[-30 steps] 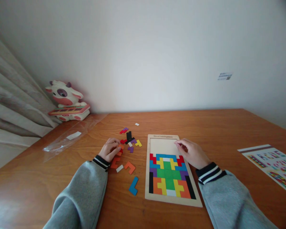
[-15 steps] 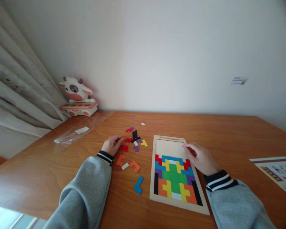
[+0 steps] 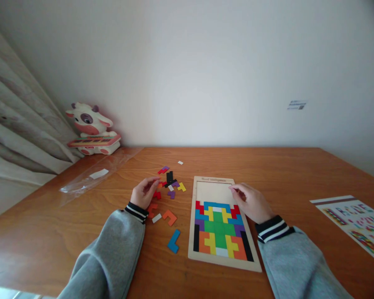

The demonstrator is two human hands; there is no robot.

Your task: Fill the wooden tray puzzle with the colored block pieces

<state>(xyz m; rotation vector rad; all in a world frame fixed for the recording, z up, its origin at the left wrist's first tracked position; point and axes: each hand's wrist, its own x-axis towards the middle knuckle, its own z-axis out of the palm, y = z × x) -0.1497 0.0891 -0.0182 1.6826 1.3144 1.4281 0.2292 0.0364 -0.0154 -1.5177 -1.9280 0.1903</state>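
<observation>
My left hand is at the left side of a loose pile of puzzle pieces. Its thumb and forefinger are drawn together beside red and orange pieces; anything between them is too small to tell. The wooden puzzle board lies flat, its lower part filled with coloured pieces and its upper part bare. Over the board's upper right rim is my right hand, fingers curled with thumb and forefinger tips together; what they hold, if anything, is hidden. Near the board lie a blue L-shaped piece and an orange piece.
A black piece, a yellow piece and a small white piece lie farther back. At the left are a clear plastic bag and a toy cow with a keyboard. A printed sheet lies at the right.
The view has turned slightly right, so everything appears farther left. My left hand has shifted a little right relative to the pieces. My right hand stays at the board's upper right rim.
</observation>
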